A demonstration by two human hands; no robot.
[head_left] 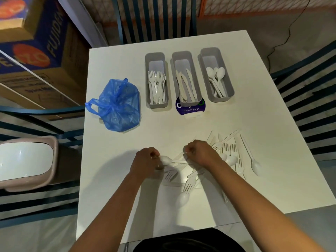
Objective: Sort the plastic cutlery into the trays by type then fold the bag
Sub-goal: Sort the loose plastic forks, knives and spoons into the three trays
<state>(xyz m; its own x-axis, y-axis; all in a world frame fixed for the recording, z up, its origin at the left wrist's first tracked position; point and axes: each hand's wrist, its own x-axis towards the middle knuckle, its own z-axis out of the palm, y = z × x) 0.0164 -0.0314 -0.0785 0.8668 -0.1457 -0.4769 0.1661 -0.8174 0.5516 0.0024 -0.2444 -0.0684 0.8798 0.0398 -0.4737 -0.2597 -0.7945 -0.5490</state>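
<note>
Three grey trays stand in a row at the back of the white table (263,110): the left tray (156,104) holds forks, the middle tray (189,101) knives, the right tray (230,84) spoons. A crumpled blue plastic bag (119,106) lies left of them. Loose white forks, spoons and knives are heaped in a pile (229,153) at the front right. My left hand (145,160) pinches the bowl end of a white spoon (167,160). My right hand (201,153) grips cutlery at the spoon's handle end.
A purple "Clean as you go" label (191,110) sits under the middle tray. Blue slatted chairs (156,17) surround the table. A pink-rimmed bin (27,160) stands at the left, with cardboard boxes (36,51) behind it.
</note>
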